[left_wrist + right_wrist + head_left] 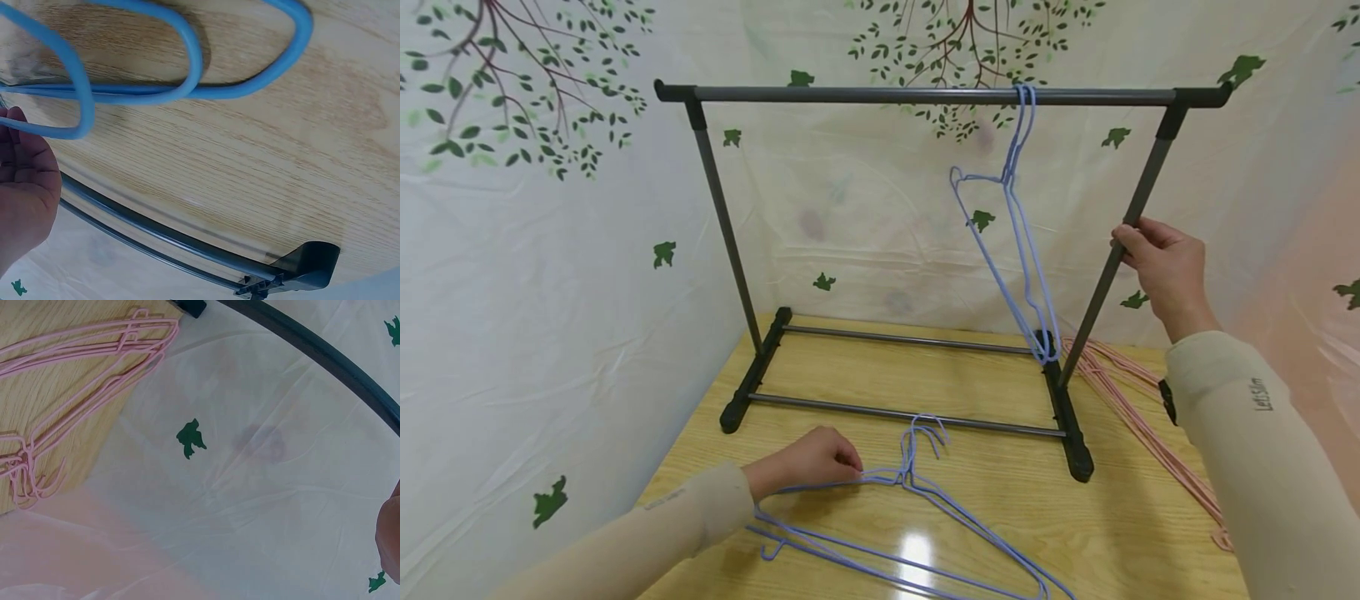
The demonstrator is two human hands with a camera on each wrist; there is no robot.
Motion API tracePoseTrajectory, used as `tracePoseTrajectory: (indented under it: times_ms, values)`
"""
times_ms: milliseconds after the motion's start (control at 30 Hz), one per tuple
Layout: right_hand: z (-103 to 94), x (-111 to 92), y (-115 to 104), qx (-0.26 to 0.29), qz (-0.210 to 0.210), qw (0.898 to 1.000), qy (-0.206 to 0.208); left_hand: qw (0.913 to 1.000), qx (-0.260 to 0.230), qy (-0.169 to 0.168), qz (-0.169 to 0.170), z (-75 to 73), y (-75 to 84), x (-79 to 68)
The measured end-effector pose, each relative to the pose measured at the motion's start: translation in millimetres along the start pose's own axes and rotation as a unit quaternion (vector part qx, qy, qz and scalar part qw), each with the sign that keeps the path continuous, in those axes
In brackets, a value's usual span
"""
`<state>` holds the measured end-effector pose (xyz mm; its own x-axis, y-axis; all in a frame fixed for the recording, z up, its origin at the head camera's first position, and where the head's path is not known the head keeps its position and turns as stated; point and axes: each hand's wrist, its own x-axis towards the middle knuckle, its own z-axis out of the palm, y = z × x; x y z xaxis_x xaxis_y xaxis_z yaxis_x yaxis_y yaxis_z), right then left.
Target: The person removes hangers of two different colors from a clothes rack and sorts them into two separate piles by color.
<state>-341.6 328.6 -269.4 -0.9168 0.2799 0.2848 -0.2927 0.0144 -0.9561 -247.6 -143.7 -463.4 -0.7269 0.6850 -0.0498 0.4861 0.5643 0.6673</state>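
Observation:
In the head view my left hand (pixel 812 458) pinches the shoulder of a blue hanger (pixel 955 506) in a small stack low over the wooden table. The left wrist view has the fingers of my left hand (pixel 28 187) at one end of a blue hanger (pixel 81 75). My right hand (pixel 1172 271) holds the right upright (pixel 1105 283) of a dark clothes rack (pixel 850 95), thumb in front. Blue hangers (pixel 992 267) hang from the top bar, right of its middle. Only an edge of my right hand (pixel 390 540) shows in the right wrist view.
Pink hangers (pixel 81 412) lie stacked on the table (pixel 865 375) to the right of the rack's base (pixel 1067 417). A pale cloth (pixel 550 292) printed with leaves and branches stands behind and around the table.

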Motion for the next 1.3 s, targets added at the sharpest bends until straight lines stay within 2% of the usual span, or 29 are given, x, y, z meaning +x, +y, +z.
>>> tracePoseTrajectory:
  times_ms: [300, 433, 567, 667, 867, 1000, 1167, 1300]
  values:
    - [-0.9, 0, 0, 0.002, 0.004, 1.000, -0.003, 0.9988, 0.043, -0.020, -0.008, 0.2, -0.1, 0.9]
    - [-0.9, 0, 1, 0.001, 0.003, 1.000, -0.003, 0.9965, 0.081, -0.002, -0.019, -2.5, 2.6, 3.2]
    - [-0.9, 1, 1, 0.004, 0.004, 1.000, -0.003, 0.9956, 0.079, 0.014, -0.047, -7.8, 6.2, 6.2]
    - [-0.9, 1, 1, 0.000, 0.007, 1.000, -0.002, 0.9952, 0.081, 0.024, -0.048, -12.7, 6.3, 9.4]
    - [-1.7, 4, 2, 0.001, 0.010, 1.000, -0.006, 0.9940, 0.086, 0.063, -0.024, -24.3, 9.1, 19.5]
    - [-2.0, 8, 3, 0.002, 0.010, 1.000, -0.009, 0.9920, 0.078, 0.089, -0.044, -31.3, 17.1, 29.2]
    - [-2.4, 12, 5, 0.009, 0.005, 1.000, -0.012, 0.9851, 0.090, 0.131, -0.067, -41.7, 34.2, 45.0]
    - [-3.1, 14, 6, 0.010, 0.003, 1.000, -0.016, 0.9776, 0.107, 0.169, -0.065, -52.5, 51.5, 61.4]
